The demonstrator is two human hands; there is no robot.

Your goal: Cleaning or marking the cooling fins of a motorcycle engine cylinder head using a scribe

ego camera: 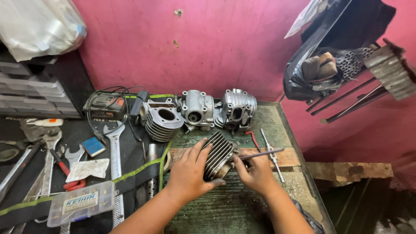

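Observation:
My left hand [189, 171] grips a finned metal engine cylinder [219, 152], tilted on the wooden plank [288, 158] at the middle of the bench. My right hand [256, 172] holds a thin metal tool [260, 154] like a pen, its tip against the cylinder's end. Both forearms come in from the bottom edge.
Another finned cylinder [162, 119] and two cylinder heads [197, 109] [236, 110] stand at the back by the pink wall. Left lie wrenches [114, 149], red-handled pliers [65, 171], a clear parts box [81, 204] and a battery charger [106, 106]. A T-handle tool [272, 152] lies right. The bench edge [303, 169] drops off at right.

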